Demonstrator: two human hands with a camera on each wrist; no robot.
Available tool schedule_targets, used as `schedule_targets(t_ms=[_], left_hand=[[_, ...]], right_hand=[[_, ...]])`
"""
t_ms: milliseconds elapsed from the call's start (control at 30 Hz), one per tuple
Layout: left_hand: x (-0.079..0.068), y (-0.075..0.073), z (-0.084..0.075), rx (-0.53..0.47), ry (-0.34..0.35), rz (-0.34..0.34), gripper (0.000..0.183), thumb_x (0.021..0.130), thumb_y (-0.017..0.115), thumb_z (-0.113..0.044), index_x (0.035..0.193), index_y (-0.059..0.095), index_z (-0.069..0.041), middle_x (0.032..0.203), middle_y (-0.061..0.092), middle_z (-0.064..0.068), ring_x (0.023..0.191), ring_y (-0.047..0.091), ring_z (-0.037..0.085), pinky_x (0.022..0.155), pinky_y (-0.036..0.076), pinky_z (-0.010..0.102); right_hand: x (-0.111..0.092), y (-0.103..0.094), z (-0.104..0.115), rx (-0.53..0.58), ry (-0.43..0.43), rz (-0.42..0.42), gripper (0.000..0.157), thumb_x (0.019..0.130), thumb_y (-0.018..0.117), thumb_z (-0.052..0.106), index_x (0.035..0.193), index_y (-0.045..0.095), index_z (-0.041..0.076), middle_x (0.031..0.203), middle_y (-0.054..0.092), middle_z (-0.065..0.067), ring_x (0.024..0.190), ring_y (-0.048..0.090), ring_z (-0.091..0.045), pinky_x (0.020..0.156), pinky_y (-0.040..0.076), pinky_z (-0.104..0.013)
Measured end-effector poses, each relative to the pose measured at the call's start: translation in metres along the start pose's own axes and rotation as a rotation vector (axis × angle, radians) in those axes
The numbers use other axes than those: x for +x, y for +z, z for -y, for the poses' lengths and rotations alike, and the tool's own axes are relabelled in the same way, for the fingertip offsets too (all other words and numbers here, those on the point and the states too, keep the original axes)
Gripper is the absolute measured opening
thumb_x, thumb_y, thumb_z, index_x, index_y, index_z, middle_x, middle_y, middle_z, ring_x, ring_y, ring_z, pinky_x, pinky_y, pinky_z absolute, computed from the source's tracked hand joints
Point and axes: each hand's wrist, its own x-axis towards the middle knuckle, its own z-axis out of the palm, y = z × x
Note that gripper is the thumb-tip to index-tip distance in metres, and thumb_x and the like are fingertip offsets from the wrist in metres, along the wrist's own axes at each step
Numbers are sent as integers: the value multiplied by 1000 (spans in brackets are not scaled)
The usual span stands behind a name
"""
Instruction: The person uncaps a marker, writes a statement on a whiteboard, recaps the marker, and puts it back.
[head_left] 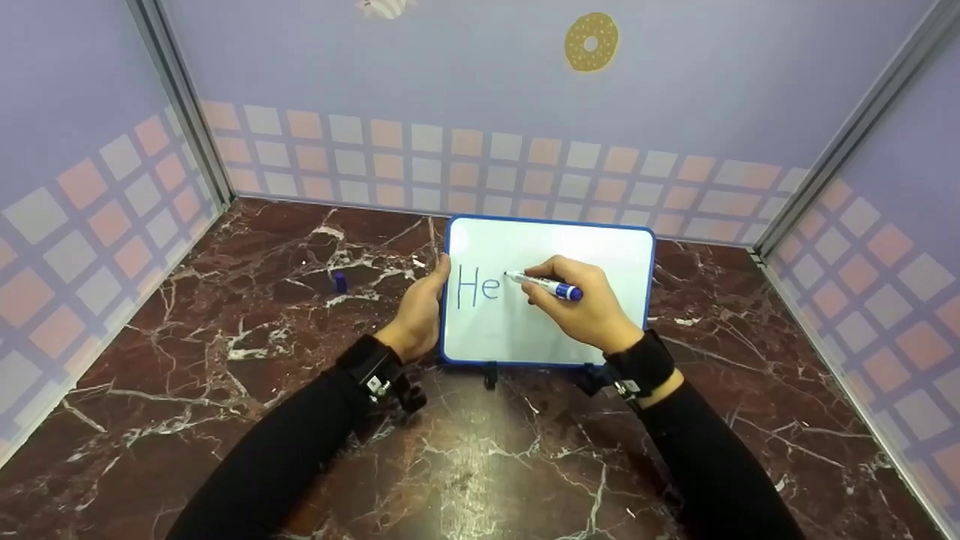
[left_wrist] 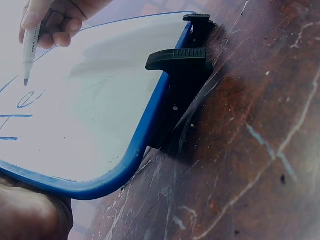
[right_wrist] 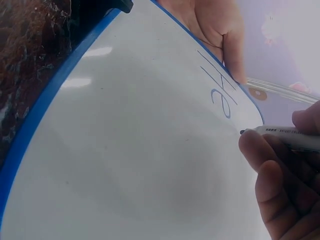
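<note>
Nearest you, your black sleeves (head_left: pixel 292 442) are coming in from the lower corners of the head view, and your right wrist band (head_left: pixel 643 366) is hanging close to the lower right of the board; dropping that wrist could be enough to jolt the black hooks (head_left: pixel 490 375) along the bottom edge and tip everything. A little farther up, right of centre, your right hand (head_left: pixel 589 304) is pinching the marker (head_left: pixel 551 286) between thumb and fingers, its tip pointing just right of the blue letters "He" (head_left: pixel 478 287); whether it is touching, you cannot tell from here. Letting the side of that hand drift left could be smearing ink, if it is wet. At centre, the whiteboard (head_left: pixel 495 337) is standing with its blue frame upright or leaning slightly, and your left hand (head_left: pixel 420 307) is gripping its left edge; slackening there while the tip is pressing might let the board slide and skew a stroke. Farther left, the cap (head_left: pixel 340 282) is sitting loose on the marbled table (head_left: pixel 225 420), where a passing sleeve could be knocking it away.
</note>
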Motion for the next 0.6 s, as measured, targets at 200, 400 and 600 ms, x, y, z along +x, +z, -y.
schedule_targets(t_ms=[200,400,600], left_hand=[[1,1,0,-28,6,0,66,120,33,-56,153,62,-5,134,75,21,109,77,35,89,66,50],[0,1,0,-22,5,-4,66,120,34,-56,152,62,-6,134,75,21,109,77,35,89,66,50],[0,2,0,-16,4,-12,65,120,35,-56,150,63,-6,133,75,22,108,77,35,88,66,50]], right_hand=[[0,0,0,-13,9,3,10,107,77,6,112,77,-2,108,82,-12,87,82,-20,76,65,-26],[0,0,1,-14,21,7,9,106,77,5,112,77,-2,108,82,-12,87,82,-19,76,66,-27],[-1,-1,1,-16,13,20,9,105,79,5,111,77,-1,108,82,-11,86,82,-20,77,65,-25]])
